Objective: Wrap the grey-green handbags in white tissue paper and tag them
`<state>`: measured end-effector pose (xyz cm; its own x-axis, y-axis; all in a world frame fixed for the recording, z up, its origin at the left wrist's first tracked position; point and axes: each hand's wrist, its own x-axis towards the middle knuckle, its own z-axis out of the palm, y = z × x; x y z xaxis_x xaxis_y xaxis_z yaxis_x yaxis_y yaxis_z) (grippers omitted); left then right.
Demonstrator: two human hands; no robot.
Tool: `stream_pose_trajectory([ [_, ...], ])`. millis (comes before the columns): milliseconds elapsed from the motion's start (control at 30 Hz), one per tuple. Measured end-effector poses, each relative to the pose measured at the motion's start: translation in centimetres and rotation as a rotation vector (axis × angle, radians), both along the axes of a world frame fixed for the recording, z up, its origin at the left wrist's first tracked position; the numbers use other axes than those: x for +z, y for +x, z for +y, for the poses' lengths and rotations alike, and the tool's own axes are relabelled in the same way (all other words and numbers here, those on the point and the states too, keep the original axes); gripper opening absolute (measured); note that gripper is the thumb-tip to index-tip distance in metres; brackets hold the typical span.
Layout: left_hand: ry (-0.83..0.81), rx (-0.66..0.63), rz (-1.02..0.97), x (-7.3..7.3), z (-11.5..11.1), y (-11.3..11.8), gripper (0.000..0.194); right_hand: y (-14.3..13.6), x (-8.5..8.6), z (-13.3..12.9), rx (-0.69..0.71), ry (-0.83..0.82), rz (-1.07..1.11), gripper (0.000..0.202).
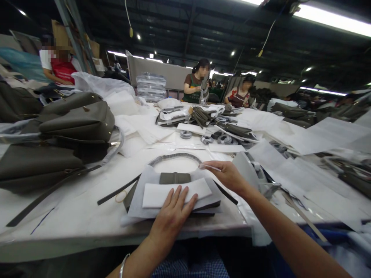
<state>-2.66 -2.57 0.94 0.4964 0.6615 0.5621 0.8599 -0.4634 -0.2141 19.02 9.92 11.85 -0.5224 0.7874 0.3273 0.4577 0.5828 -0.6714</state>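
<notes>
A dark olive bag (175, 178) lies on the white table in front of me, with a thin white sheet (137, 199) over it and a thicker white pad (150, 196) on top. My left hand (175, 208) rests on the pad, fingers spread. A wrapped handle (174, 156) arches behind the bag. Beside the right end of that handle, my right hand (224, 172) pinches a thin whitish strip (211, 167) between thumb and fingers. Dark straps stick out on both sides of the bag.
Large olive bags (75, 123) are piled at the left. Wrapped bags and coiled handles (185, 134) lie across the middle back of the table (95, 224). White sheets (327, 135) and a grey bag part (246, 170) are at the right. Several people work beyond.
</notes>
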Motion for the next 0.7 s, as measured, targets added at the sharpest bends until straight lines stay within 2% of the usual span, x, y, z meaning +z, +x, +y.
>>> stream_pose_trajectory([
  [100, -0.037, -0.001, -0.001, 0.1, -0.1, -0.1, 0.056, 1.1, -1.2, -3.9, 0.103, 0.084, -0.173, 0.048],
  [233, -0.096, -0.026, -0.019, 0.4, -0.1, -0.2, 0.059, 1.9, -4.1, -7.1, 0.171, 0.266, -0.306, 0.073],
  [400, -0.185, -0.013, -0.071, 1.6, -0.5, 0.0, 0.073, 2.1, -8.0, -9.0, 0.096, 0.480, -0.292, 0.079],
  [500, -0.204, -0.005, -0.060, 2.2, -0.7, 0.2, 0.078, 2.2, -9.4, -9.7, 0.060, 0.569, -0.220, 0.078],
  [600, -0.194, -0.043, 0.006, 2.0, -0.6, 0.2, 0.069, 2.6, -8.8, -10.4, 0.085, 0.556, -0.134, 0.062],
  [700, -0.187, -0.075, 0.059, 1.5, -0.5, 0.0, 0.060, 3.1, -5.9, -10.1, 0.095, 0.354, -0.031, 0.022],
])
